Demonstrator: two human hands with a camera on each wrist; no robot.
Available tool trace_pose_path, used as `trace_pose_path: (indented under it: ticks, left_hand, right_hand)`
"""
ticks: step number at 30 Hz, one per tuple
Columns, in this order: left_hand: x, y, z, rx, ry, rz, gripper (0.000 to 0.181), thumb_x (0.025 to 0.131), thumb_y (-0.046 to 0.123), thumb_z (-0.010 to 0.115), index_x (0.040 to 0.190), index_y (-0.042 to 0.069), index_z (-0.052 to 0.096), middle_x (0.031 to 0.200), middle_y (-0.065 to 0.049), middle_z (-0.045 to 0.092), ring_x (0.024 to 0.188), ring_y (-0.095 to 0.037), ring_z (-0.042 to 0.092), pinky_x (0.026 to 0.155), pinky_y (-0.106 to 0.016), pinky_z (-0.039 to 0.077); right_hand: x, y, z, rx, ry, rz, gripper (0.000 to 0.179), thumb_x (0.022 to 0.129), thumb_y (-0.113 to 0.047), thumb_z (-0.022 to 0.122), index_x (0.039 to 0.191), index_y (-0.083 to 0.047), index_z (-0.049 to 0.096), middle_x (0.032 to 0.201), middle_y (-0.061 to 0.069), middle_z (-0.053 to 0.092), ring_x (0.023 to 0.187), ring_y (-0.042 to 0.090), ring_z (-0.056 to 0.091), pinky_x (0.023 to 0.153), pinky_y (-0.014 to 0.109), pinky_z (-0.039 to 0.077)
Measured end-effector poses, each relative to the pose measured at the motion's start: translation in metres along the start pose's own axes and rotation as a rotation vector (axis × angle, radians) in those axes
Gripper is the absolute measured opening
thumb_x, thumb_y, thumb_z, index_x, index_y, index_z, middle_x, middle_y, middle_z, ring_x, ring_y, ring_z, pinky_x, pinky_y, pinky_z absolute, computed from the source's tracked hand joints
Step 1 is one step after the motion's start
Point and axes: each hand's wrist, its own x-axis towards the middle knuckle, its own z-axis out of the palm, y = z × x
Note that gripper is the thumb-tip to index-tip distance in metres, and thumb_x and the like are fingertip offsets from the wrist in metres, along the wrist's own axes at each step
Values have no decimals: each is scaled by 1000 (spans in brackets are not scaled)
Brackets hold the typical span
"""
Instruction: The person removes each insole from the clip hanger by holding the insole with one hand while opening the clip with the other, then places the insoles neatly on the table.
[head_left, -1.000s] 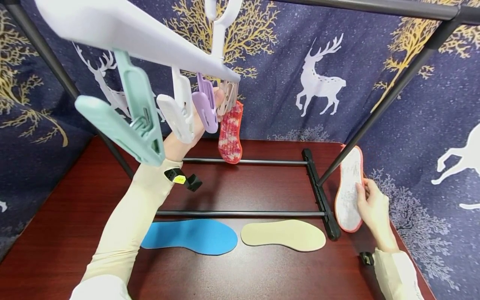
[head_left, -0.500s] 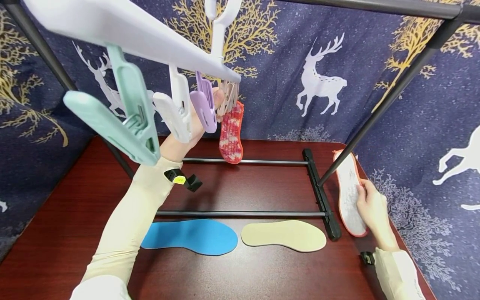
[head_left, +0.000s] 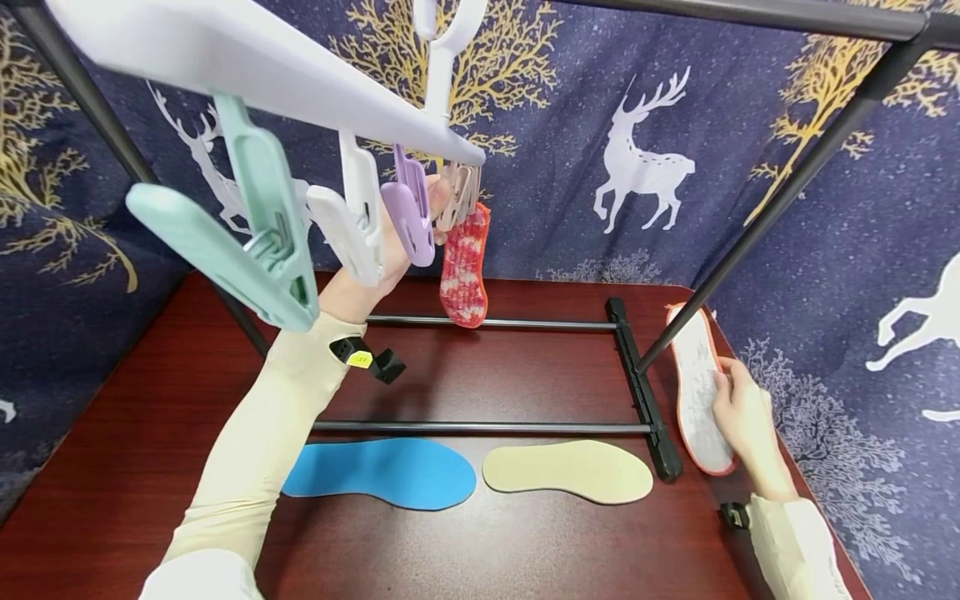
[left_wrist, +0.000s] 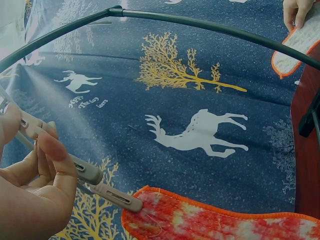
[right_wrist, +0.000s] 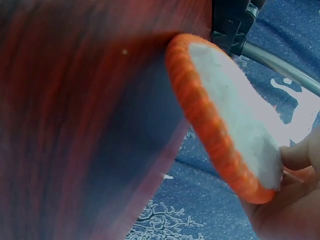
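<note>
A white hanger bar (head_left: 300, 71) carries a row of clothespins. My left hand (head_left: 392, 242) is at its far end, behind the purple clothespin (head_left: 408, 212). In the left wrist view its thumb and fingers pinch a beige clothespin (left_wrist: 32, 126). Another beige clothespin (left_wrist: 117, 197) bites one end of a red and white patterned insole (left_wrist: 210, 222) with orange edging, which hangs down. Over at the right, my right hand (head_left: 750, 417) grips a white insole (head_left: 699, 387) with orange edging by its side, thumb on the pale face. Some of that hand's fingers are hidden behind it.
A blue insole (head_left: 390, 473) and a cream insole (head_left: 566, 471) lie on the dark red table (head_left: 480, 550). Black rack uprights and base bars, including a base foot (head_left: 641, 387), stand around the work. Deer-patterned cloth (head_left: 570, 183) hangs behind.
The white insole has tilted, its top end going left and its lower end right. The hanger's near end, with the mint clothespin, has swung slightly left. The left hand has barely moved.
</note>
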Motion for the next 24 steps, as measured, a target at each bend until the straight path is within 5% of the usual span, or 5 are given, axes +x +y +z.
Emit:
trace_pose_path:
  ticks: [2, 3, 6, 12, 24]
  left_hand:
    - [2, -3, 5, 569, 164, 83, 3, 93, 12, 62, 92, 10, 64, 83, 0, 64, 77, -10, 61, 66, -23, 51]
    - [2, -3, 5, 628, 220, 74, 7, 92, 16, 65, 95, 11, 64, 87, 0, 64, 81, -12, 60, 68, -25, 51]
    - [5, -6, 8, 1097, 361, 46, 25, 93, 37, 63, 103, 14, 64, 93, 6, 58, 82, -9, 50, 65, -22, 46]
    - [5, -6, 10, 1038, 363, 20, 91, 64, 66, 74, 124, 1, 58, 111, 0, 60, 96, -14, 50, 62, -22, 42]
    - [4, -5, 9, 1067, 365, -9, 104, 60, 71, 71, 133, -2, 53, 119, -6, 59, 97, -16, 48, 64, -24, 41]
  right_hand:
    - [1, 0, -1, -3, -11, -1, 25, 97, -3, 48, 119, 6, 56, 93, 33, 65, 81, 53, 62, 68, 63, 43]
    - [1, -1, -1, -4, -15, -1, 25, 97, -3, 48, 120, 6, 55, 93, 33, 65, 80, 53, 62, 67, 63, 43]
    - [2, -1, -1, -3, -24, 4, 24, 97, -2, 48, 118, 7, 55, 92, 33, 65, 79, 52, 62, 67, 62, 44]
    - [3, -2, 0, -12, -49, 1, 20, 97, -2, 47, 113, 7, 55, 93, 33, 65, 80, 52, 63, 66, 61, 45]
    - [3, -2, 0, -35, -135, 41, 17, 97, -2, 44, 108, 9, 50, 96, 39, 60, 83, 60, 57, 65, 63, 42]
